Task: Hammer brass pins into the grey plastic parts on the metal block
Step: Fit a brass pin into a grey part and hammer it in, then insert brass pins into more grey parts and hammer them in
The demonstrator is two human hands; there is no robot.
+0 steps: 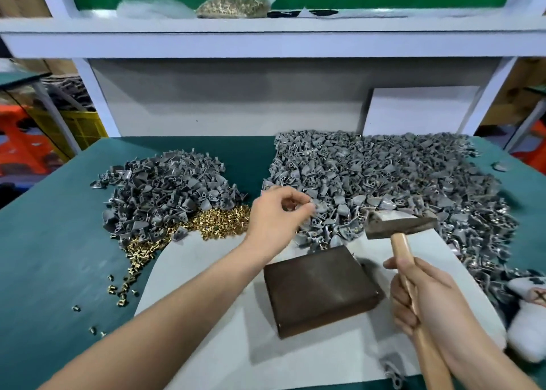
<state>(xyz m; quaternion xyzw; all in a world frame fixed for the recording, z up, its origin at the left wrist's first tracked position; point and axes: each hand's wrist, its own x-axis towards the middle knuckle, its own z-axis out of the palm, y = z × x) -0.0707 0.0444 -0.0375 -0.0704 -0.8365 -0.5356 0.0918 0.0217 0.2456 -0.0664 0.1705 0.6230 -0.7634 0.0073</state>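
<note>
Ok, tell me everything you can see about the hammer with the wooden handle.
The wooden-handled hammer has a blocky, dark, worn metal head with a paler top, slightly blurred, on a light wooden handle. The right hand grips the handle, fingers wrapped round it. The head hangs beyond the dark metal block, by the right pile of grey plastic parts; only the hand appears to touch it.

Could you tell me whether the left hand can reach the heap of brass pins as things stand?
Probably yes: the left hand hovers just right of the loose heap of small brass pins, with nothing between them. Whether its grip already holds something is unclear.
</note>
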